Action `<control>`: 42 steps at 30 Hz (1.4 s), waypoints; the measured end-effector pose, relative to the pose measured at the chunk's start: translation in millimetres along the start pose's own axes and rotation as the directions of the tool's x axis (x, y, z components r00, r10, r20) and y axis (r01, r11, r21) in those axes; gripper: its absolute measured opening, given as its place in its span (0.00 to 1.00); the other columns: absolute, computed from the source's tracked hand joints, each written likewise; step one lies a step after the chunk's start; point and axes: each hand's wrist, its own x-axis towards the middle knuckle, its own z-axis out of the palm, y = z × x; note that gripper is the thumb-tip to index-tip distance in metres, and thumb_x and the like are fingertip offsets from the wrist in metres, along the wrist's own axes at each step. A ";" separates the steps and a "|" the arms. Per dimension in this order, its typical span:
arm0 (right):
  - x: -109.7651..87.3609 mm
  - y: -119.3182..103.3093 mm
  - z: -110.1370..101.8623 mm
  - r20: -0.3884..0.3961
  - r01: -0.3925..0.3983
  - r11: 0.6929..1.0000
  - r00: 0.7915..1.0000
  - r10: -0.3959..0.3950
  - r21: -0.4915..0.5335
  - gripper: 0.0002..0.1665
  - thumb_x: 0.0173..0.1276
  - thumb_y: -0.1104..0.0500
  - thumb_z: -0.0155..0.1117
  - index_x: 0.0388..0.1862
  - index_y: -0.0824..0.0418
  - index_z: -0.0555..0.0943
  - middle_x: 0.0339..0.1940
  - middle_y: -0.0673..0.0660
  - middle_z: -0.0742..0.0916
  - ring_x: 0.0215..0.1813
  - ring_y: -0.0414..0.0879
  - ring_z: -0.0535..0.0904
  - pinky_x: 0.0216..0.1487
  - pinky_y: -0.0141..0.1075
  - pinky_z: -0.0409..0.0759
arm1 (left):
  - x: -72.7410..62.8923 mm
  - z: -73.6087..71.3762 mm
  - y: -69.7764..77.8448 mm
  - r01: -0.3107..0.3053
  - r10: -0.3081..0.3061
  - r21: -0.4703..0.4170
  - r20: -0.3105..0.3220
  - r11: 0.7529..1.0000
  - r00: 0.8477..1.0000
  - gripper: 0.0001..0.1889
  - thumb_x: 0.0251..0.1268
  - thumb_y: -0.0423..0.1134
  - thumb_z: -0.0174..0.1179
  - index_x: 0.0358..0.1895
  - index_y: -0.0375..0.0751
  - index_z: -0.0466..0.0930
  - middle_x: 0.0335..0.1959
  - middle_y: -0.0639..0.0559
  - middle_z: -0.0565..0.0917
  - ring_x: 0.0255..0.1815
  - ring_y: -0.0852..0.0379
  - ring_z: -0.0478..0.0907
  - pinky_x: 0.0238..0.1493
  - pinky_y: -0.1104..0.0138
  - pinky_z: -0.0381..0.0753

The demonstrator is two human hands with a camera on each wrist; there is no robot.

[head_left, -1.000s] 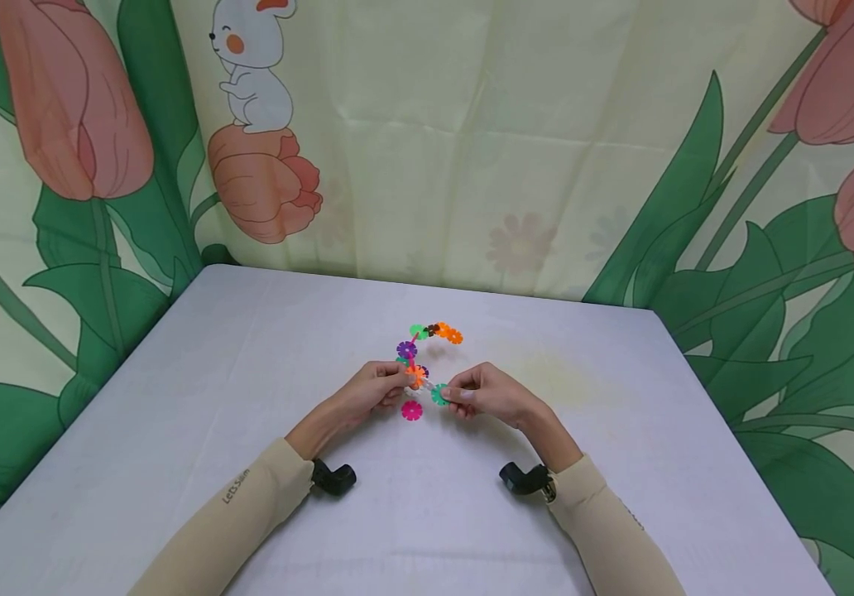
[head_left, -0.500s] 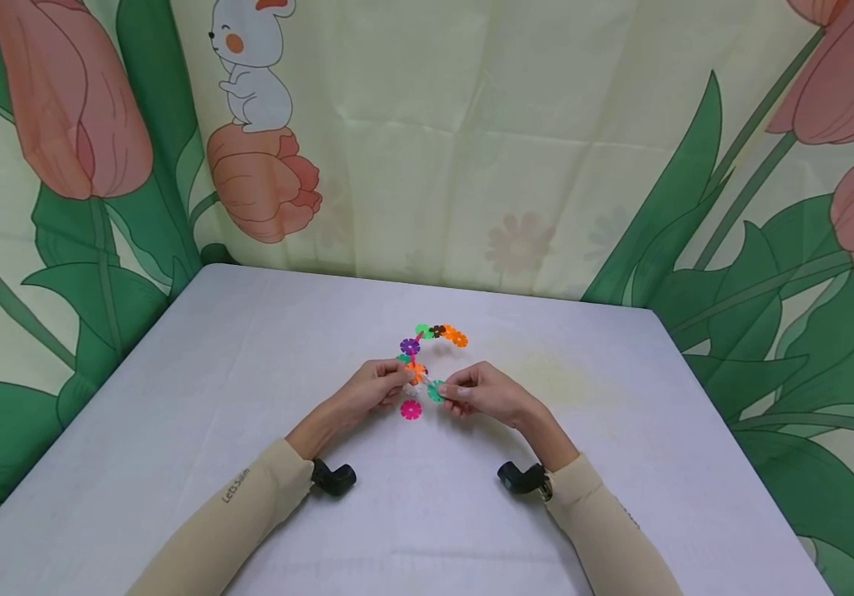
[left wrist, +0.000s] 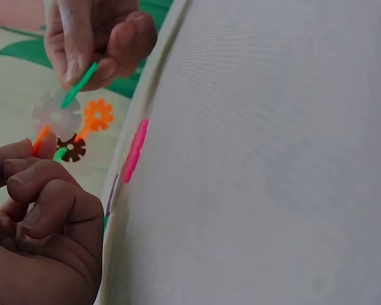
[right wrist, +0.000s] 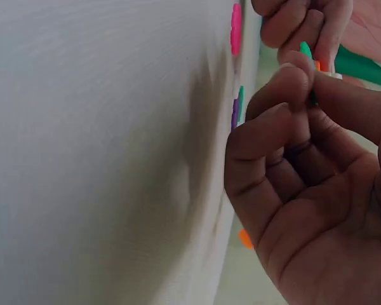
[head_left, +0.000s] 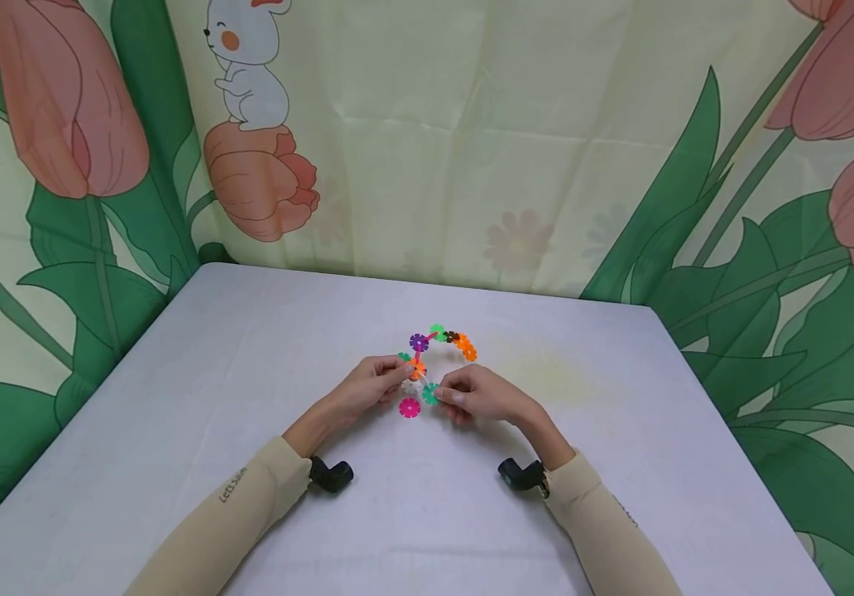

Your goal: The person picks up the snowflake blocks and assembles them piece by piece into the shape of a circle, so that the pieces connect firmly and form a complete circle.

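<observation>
Above the table, my left hand (head_left: 376,379) pinches an orange notched plastic disc (head_left: 417,368) between thumb and finger. A curved chain of interlocking discs runs away from it: a purple disc (head_left: 419,342), a light green disc (head_left: 438,332), a brown disc (left wrist: 74,148) and orange discs (head_left: 468,351) at the far end. My right hand (head_left: 482,392) pinches a teal-green disc (head_left: 430,393) by its edge. A clear disc (left wrist: 51,114) lies between the orange and teal-green ones; in the left wrist view the teal-green disc meets its edge. Whether they interlock cannot be made out.
A loose pink disc (head_left: 410,407) lies on the white-covered table (head_left: 427,513), just below the hands. Purple and green discs (right wrist: 235,113) show low near the cloth in the right wrist view. A curtain with printed tulips (head_left: 531,149) hangs behind the table.
The chain's far end has swung right and a little nearer to me. My right hand has shifted slightly left with the teal-green disc. My left hand has barely moved.
</observation>
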 end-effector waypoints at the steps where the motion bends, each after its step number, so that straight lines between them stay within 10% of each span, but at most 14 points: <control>1: 0.0 -0.5 0.5 -0.005 0.008 1.000 1.000 -0.008 -0.007 0.18 0.82 0.53 0.61 0.38 0.67 0.85 0.23 0.53 0.84 0.25 0.43 0.76 0.32 0.33 0.77 | 0.1 -0.3 -0.3 -0.001 0.001 0.004 -0.001 1.000 1.000 0.18 0.82 0.45 0.58 0.53 0.29 0.81 0.20 0.56 0.66 0.23 0.58 0.60 0.27 0.68 0.61; 20: 5.8 -6.2 14.1 -0.138 0.045 0.998 0.990 -0.038 0.050 0.18 0.81 0.54 0.62 0.39 0.69 0.85 0.25 0.56 0.84 0.28 0.43 0.76 0.33 0.32 0.77 | -1.1 -1.3 -0.4 -0.029 -0.002 0.165 0.181 0.986 0.983 0.17 0.79 0.46 0.61 0.43 0.31 0.81 0.22 0.56 0.71 0.23 0.57 0.63 0.25 0.69 0.60; 33: 7.6 -9.7 19.7 -0.156 0.011 0.998 0.988 0.000 0.069 0.16 0.84 0.55 0.58 0.45 0.67 0.85 0.28 0.57 0.85 0.28 0.45 0.79 0.35 0.34 0.80 | -4.5 -9.5 6.0 -0.043 0.026 0.175 0.099 0.984 0.995 0.17 0.81 0.44 0.58 0.43 0.28 0.78 0.24 0.56 0.73 0.23 0.58 0.63 0.25 0.69 0.62; 42: 11.1 -10.0 28.3 -0.179 -0.043 0.992 0.984 0.021 -0.121 0.05 0.74 0.59 0.69 0.45 0.56 0.89 0.24 0.52 0.86 0.27 0.41 0.78 0.33 0.32 0.77 | -1.9 -17.2 10.7 0.002 -0.010 0.150 0.049 0.989 0.999 0.17 0.81 0.46 0.59 0.44 0.31 0.78 0.27 0.54 0.74 0.27 0.56 0.66 0.30 0.69 0.66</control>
